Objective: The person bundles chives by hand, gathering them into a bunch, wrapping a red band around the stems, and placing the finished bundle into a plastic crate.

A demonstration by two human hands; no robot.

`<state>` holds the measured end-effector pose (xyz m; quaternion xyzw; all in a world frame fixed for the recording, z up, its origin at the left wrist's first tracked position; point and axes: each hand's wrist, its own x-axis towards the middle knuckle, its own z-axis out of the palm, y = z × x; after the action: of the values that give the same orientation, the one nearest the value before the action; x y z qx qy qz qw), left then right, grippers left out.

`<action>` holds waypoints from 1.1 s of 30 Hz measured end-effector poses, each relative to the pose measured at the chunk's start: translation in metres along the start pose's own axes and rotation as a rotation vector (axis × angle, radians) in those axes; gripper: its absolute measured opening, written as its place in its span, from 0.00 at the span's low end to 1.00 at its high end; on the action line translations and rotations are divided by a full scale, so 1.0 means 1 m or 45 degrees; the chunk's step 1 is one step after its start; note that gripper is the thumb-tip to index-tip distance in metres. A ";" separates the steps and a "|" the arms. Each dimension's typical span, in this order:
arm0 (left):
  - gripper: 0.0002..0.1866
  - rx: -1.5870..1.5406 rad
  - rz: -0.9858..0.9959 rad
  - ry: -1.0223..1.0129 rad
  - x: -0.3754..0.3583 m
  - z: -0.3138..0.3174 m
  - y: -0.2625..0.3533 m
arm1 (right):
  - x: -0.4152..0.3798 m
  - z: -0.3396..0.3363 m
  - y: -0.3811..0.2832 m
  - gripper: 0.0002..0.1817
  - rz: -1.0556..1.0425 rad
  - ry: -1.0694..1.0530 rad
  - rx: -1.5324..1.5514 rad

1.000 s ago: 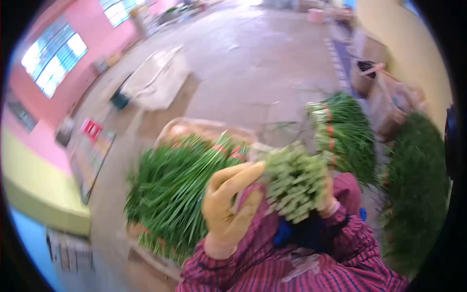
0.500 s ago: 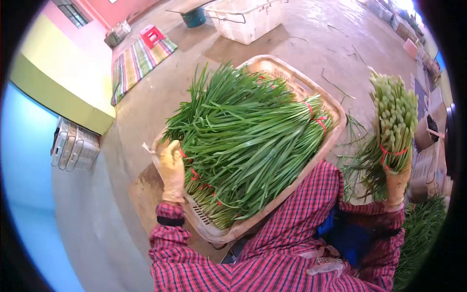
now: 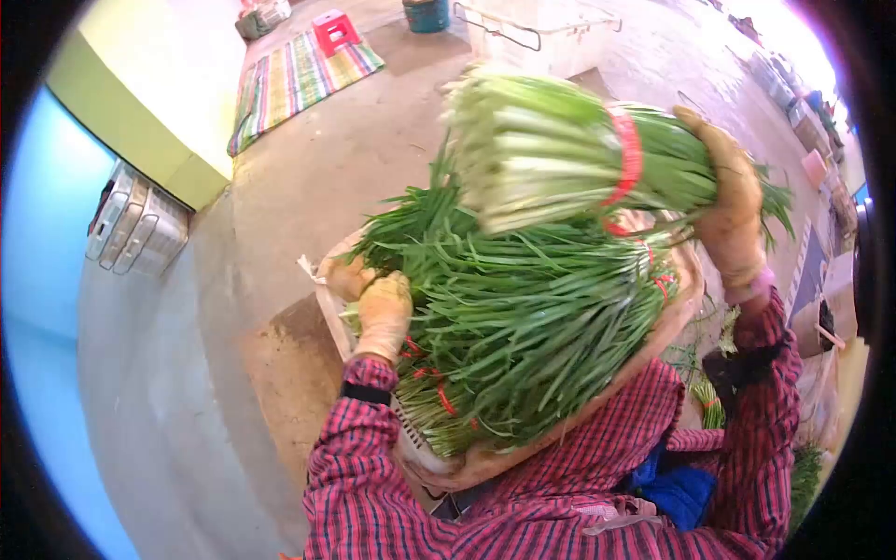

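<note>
At nine o'clock, a stack of crates (image 3: pixel 140 224) stands by the blue wall (image 3: pixel 42 271). Toward eleven o'clock a striped mat (image 3: pixel 299 89) lies on the floor (image 3: pixel 224 373), with a red stool (image 3: pixel 334 33) at its far end. The gloved left hand (image 3: pixel 385 313), just off centre toward eight o'clock, reaches in over the left rim of the basket (image 3: pixel 689 280) with fingers bent against the greens; whether this grip is clamped on any of them I cannot tell. A bucket (image 3: pixel 427 14) sits at twelve o'clock. Leafy greens (image 3: pixel 532 317) fill the basket at the centre, red bands around some bundles. Past them, between twelve and one, is a white crate (image 3: pixel 546 42). Between one and two, the banded bundle (image 3: pixel 551 159) is raised above the basket, pale stem ends toward nine o'clock. The gloved right hand (image 3: pixel 733 210), between two and three, has its grip clamped around the bundle's leafy part.
</note>
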<state>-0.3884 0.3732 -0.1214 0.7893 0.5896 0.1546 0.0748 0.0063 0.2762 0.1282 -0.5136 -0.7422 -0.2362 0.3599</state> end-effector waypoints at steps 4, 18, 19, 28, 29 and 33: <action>0.18 0.008 -0.040 0.033 -0.007 -0.003 0.010 | 0.047 0.088 -0.043 0.36 -0.016 -0.307 0.053; 0.21 0.109 -0.174 -0.056 -0.014 0.003 0.015 | -0.014 0.294 -0.126 0.27 -0.200 -0.667 0.126; 0.21 0.106 -0.180 -0.063 -0.015 0.003 0.015 | -0.015 0.296 -0.126 0.27 -0.201 -0.676 0.131; 0.16 -0.389 0.230 0.311 -0.032 -0.077 0.032 | -0.022 0.296 -0.122 0.25 -0.160 -0.747 0.183; 0.22 -0.358 0.117 0.193 -0.019 -0.104 0.032 | -0.021 0.295 -0.122 0.22 -0.177 -0.715 0.138; 0.27 0.140 0.077 0.343 0.015 -0.083 -0.005 | -0.026 0.296 -0.123 0.22 -0.180 -0.609 0.107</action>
<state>-0.4166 0.3838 -0.0426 0.7818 0.5777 0.2287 -0.0530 -0.1888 0.4298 -0.0757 -0.4864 -0.8495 -0.1015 0.1776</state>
